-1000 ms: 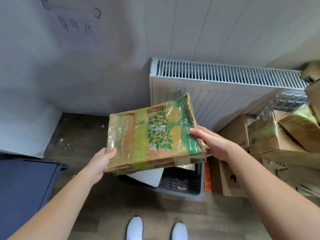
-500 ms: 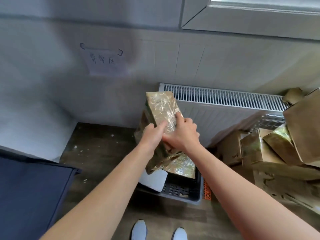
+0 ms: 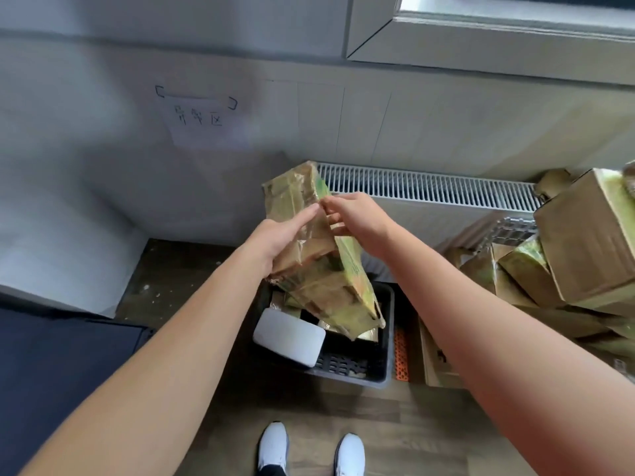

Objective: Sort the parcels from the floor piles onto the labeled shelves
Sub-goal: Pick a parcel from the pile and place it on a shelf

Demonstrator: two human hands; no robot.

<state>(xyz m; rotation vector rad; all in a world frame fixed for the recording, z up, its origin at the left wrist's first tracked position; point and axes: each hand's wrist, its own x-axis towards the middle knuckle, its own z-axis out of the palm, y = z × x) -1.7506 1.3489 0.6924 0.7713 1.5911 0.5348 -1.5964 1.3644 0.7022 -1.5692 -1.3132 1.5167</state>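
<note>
A taped cardboard parcel point(image 3: 319, 269) hangs tilted on end in mid-air. The left hand point(image 3: 276, 240) clasps its 9 o'clock edge and the right hand point(image 3: 357, 219) pinches its 3 o'clock edge. Below it, at 6 o'clock, a dark crate point(image 3: 386, 355) holds a white packet point(image 3: 288, 338). Piled boxes point(image 3: 584, 252) lie at 3 o'clock.

The parcel point(image 3: 326, 290) hangs over the crate point(image 3: 386, 341), which sits on the floor point(image 3: 412, 427) before the radiator point(image 3: 429, 185); boxes point(image 3: 591, 242) pile at its right.
</note>
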